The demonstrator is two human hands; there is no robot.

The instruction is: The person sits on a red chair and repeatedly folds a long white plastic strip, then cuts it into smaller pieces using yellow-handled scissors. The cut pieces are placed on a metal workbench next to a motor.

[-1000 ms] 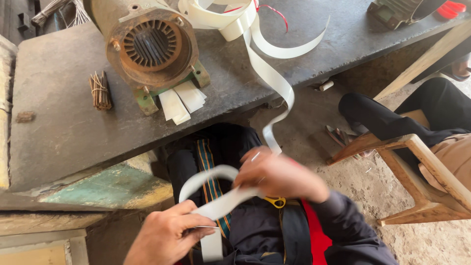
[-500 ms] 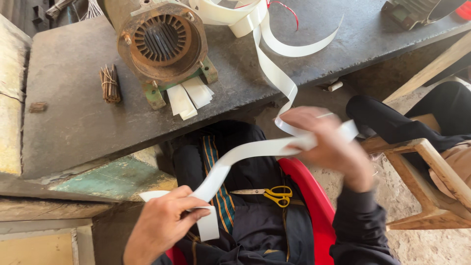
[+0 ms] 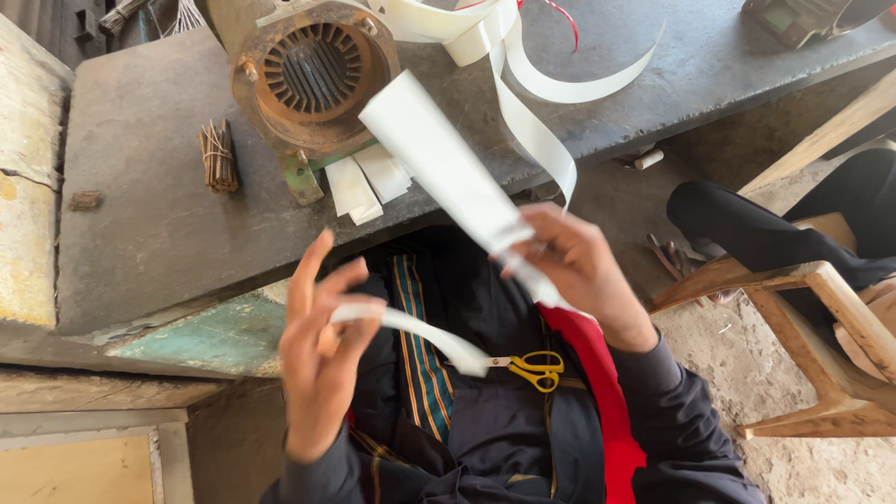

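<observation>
A long white paper strip [image 3: 439,154] runs from a roll on the workbench down over my lap. My right hand [image 3: 574,261] pinches the strip in front of my chest, with a flat length of it sticking up towards the motor. My left hand [image 3: 317,345] holds the lower end of the strip between thumb and fingers, the other fingers spread upward. Yellow-handled scissors [image 3: 537,367] lie on my lap between the hands, just under the strip's end. A rusty motor stator [image 3: 313,75] sits on the bench beyond my hands.
Short cut white paper pieces [image 3: 369,182] lie at the motor's base. A small bundle of sticks [image 3: 217,154] rests on the dark workbench [image 3: 140,215]. A wooden chair [image 3: 821,345] and another person's dark-clothed leg [image 3: 775,233] are at the right.
My right hand has come back from the right towards my chest, folding the strip so a length stands up. My left hand has risen and opened its fingers.
</observation>
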